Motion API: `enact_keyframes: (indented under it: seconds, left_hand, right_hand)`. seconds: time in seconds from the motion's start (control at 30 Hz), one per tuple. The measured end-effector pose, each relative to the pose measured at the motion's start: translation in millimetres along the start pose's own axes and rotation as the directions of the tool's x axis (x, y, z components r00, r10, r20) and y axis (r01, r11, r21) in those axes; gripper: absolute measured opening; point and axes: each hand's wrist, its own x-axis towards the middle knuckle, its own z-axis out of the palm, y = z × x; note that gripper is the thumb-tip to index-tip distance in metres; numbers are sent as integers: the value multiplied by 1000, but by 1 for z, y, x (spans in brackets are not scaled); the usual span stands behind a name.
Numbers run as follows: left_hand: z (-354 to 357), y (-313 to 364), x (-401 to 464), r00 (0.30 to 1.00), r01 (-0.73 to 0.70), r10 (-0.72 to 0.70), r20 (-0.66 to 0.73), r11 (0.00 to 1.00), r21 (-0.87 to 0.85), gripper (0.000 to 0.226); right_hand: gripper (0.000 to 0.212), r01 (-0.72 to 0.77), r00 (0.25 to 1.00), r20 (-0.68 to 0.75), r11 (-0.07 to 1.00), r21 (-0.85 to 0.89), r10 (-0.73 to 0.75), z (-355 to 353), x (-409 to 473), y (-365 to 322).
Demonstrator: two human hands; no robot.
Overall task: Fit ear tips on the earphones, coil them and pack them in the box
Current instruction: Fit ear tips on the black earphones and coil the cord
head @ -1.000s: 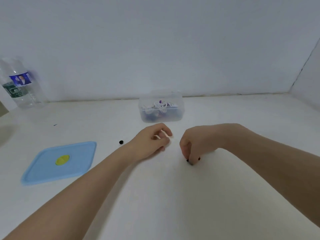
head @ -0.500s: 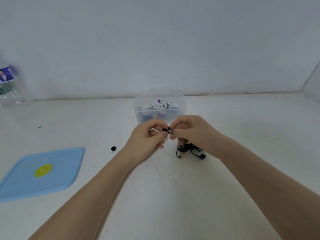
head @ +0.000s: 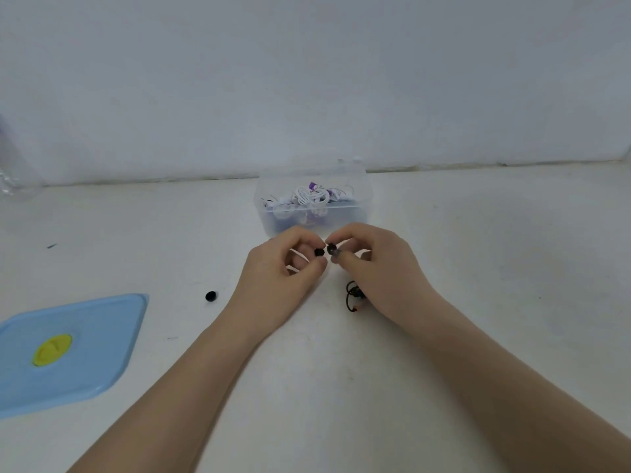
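Observation:
My left hand point(head: 280, 274) pinches a small black ear tip point(head: 319, 251) between thumb and forefinger. Facing it, my right hand point(head: 379, 264) pinches the black earbud point(head: 331, 249) of the earphones, almost touching the tip. The black earphone cable point(head: 353, 295) hangs in loops below my right palm onto the table. A second loose black ear tip point(head: 211, 296) lies on the table left of my left wrist. The clear plastic box point(head: 362, 213) stands just behind my hands, holding several coiled white and purple earphones point(head: 312, 196).
The box's light blue lid point(head: 85, 353) with a yellow-green centre lies flat at the left front. A clear bottle point(head: 6, 172) is barely visible at the far left edge. A white wall rises behind the table.
Both hands have lifted from the table and come together in front of the box. The right hand picked up the black earphones; tip and earbud now face each other.

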Motion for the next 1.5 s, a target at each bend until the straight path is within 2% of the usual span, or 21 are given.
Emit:
enact_keyframes:
  seconds: [0.13,0.6,0.77,0.97,1.13,1.3,1.5]
  left_hand:
    - [1,2,0,998,50,-51,-21,998,-50,14]
    - [1,3,0,998,60,-61,-13,997,-42,15]
    - [1,6,-1,998,59,-61,-32,997,-54,11]
    - [-1,9,-2,995,92,-95,-22,990,-110,14]
    - [0,7,-2,994,104,-106,-15,987,-124,15]
    - [0,7,-2,995,99,-101,-17,989,-112,15]
    - [0,6,-1,995,91,-95,-29,989,-118,15]
  right_hand:
    - [26,31,999,-20,999,-41,-32,7,-2,0]
    - [16,21,998,-69,994,109,-13,8,-3,-3]
    - [19,52,992,-117,996,65,-45,10,-7,-4]
    - [24,196,963,-166,974,-111,-213,17,-9,-6]
    - [19,193,959,-184,973,-126,-214,17,-8,-5]
    - [20,169,970,-165,982,-85,-181,16,-8,-6]
    - [19,143,982,-137,984,110,-127,12,-10,-12]
